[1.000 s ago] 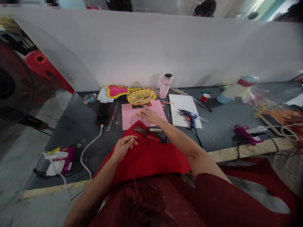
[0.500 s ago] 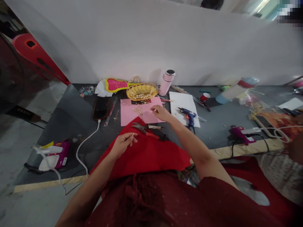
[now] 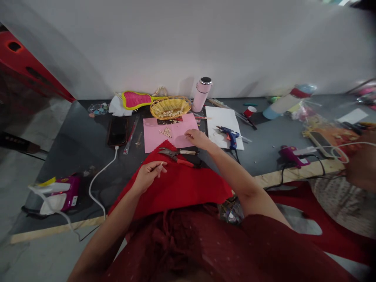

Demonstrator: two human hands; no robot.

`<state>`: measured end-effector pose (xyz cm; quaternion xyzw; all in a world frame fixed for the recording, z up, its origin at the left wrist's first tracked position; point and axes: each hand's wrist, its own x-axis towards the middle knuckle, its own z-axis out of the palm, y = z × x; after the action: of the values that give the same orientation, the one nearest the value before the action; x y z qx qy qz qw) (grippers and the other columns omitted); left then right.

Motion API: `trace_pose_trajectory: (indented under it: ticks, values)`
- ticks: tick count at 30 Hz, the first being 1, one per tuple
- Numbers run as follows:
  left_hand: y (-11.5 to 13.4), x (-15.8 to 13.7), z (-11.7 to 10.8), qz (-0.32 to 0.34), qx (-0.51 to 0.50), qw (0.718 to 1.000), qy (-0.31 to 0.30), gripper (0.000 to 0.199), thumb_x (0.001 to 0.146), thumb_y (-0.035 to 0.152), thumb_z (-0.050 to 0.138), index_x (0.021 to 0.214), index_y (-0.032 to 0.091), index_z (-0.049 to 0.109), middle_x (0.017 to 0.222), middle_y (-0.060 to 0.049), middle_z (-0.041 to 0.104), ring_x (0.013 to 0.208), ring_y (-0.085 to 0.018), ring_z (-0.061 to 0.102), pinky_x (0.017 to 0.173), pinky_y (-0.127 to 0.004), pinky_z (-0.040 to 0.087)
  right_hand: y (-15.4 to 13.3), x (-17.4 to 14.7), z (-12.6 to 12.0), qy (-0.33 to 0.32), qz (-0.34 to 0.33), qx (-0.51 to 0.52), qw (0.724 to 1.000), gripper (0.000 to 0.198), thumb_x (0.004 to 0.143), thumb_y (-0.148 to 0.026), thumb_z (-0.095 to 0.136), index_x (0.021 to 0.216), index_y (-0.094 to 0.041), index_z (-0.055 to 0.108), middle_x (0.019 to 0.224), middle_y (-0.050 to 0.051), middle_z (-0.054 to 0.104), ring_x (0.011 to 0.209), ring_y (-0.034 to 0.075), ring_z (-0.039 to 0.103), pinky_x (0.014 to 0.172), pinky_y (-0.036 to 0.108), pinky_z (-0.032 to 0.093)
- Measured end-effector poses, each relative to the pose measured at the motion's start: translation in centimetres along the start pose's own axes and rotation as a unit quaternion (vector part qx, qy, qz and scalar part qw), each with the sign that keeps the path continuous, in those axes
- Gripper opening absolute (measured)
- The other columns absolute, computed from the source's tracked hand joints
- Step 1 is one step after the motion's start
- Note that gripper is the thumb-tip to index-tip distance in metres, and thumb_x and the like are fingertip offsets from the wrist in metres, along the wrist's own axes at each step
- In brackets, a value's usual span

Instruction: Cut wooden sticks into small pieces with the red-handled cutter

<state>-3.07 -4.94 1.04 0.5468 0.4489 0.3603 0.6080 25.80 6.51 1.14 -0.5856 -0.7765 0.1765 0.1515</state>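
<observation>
My left hand (image 3: pixel 149 175) is closed in a pinch over the red cloth (image 3: pixel 179 188), with a small pale piece at its fingertips, much like the beads on the paper. My right hand (image 3: pixel 196 137) hovers at the right part of the pink sheet (image 3: pixel 149 141), fingers curled together; anything between them is too small to make out. A little pile of small pale pieces (image 3: pixel 166 132) lies on that sheet. Between my hands, pliers (image 3: pixel 170 152) with red grips rest on the cloth near a pale-handled tool (image 3: pixel 188 152).
Behind the sheet stands a yellow wicker basket (image 3: pixel 167 107) holding pale beads, beside a pink flask (image 3: pixel 202 94). A blue glue gun (image 3: pixel 229 135) lies on white paper (image 3: pixel 216 117). On the left are a phone (image 3: pixel 118 131) and its white cable (image 3: pixel 102 172). A co-worker's arm (image 3: pixel 361 164) shows at right.
The view has tilted down and shifted, so things sit a little higher and further left. Both hands keep nearly the same pose; my right hand stays over the pink sheet.
</observation>
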Motion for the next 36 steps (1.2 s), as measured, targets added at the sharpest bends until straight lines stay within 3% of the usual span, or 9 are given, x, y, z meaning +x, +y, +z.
trace_pose_trajectory:
  ticks: [4,9,13,16,21,29,36]
  values:
    - [-0.3,0.0,0.0,0.008,-0.015,1.000,0.008,0.036,0.085,0.042,0.056,0.106,0.014,0.067,0.074,-0.004,0.068,0.052,-0.007,0.046,0.053,-0.020,0.038,-1.4,0.4,-0.1,0.010,0.000,-0.005,1.000,0.016,0.082,-0.013,0.050,0.087,-0.015,0.064,0.095,0.010,0.065,0.083,0.017,0.059,0.075,0.026,0.042]
    - [-0.3,0.0,0.0,0.005,-0.007,1.000,0.009,0.035,0.085,0.041,0.057,0.105,0.013,0.066,0.075,-0.004,0.068,0.053,-0.007,0.046,0.054,-0.020,0.038,-5.6,-1.7,-0.6,0.013,-0.041,0.046,0.998,0.016,0.087,-0.017,0.045,0.092,-0.017,0.059,0.085,0.003,0.065,0.076,0.013,0.058,0.072,0.023,0.043]
    - [0.5,0.3,0.1,0.017,0.029,0.999,0.012,0.031,0.086,0.041,0.055,0.097,0.014,0.067,0.074,-0.004,0.068,0.053,-0.008,0.047,0.054,-0.020,0.039,-9.4,-4.6,0.0,0.011,-0.136,0.205,0.969,0.013,0.087,-0.018,0.046,0.090,-0.019,0.059,0.085,0.001,0.064,0.076,0.012,0.057,0.072,0.024,0.044]
    - [1.6,1.0,0.2,0.030,0.077,0.997,0.008,0.030,0.086,0.041,0.054,0.088,0.014,0.068,0.074,-0.003,0.067,0.055,-0.010,0.051,0.055,-0.021,0.040,-10.9,-5.8,0.9,0.018,-0.159,0.266,0.951,0.013,0.087,-0.017,0.046,0.093,-0.020,0.058,0.091,0.002,0.063,0.082,0.013,0.058,0.077,0.026,0.045]
    - [3.0,2.4,0.8,0.034,0.123,0.992,-0.008,0.028,0.085,0.038,0.054,0.087,0.014,0.067,0.067,0.000,0.065,0.052,-0.009,0.052,0.054,-0.020,0.040,-10.9,-6.1,2.2,0.044,-0.140,0.297,0.943,0.010,0.087,-0.015,0.048,0.093,-0.021,0.053,0.088,0.002,0.060,0.080,0.013,0.057,0.075,0.027,0.046]
    - [2.5,3.3,1.3,-0.003,0.050,0.997,-0.067,0.031,0.085,0.042,0.056,0.083,0.012,0.065,0.066,-0.003,0.067,0.051,-0.008,0.052,0.051,-0.020,0.041,-9.8,-6.2,3.3,0.040,-0.132,0.346,0.928,0.028,0.087,-0.014,0.050,0.114,-0.021,0.049,0.094,0.003,0.061,0.087,0.013,0.060,0.081,0.029,0.048]
    - [1.5,3.3,1.0,-0.035,-0.018,0.996,-0.078,0.032,0.085,0.042,0.058,0.076,0.013,0.063,0.064,-0.004,0.067,0.050,-0.007,0.051,0.050,-0.019,0.041,-9.4,-6.0,3.5,0.035,-0.151,0.352,0.923,0.014,0.091,-0.017,0.050,0.099,-0.022,0.060,0.093,0.002,0.065,0.087,0.013,0.061,0.081,0.029,0.050]
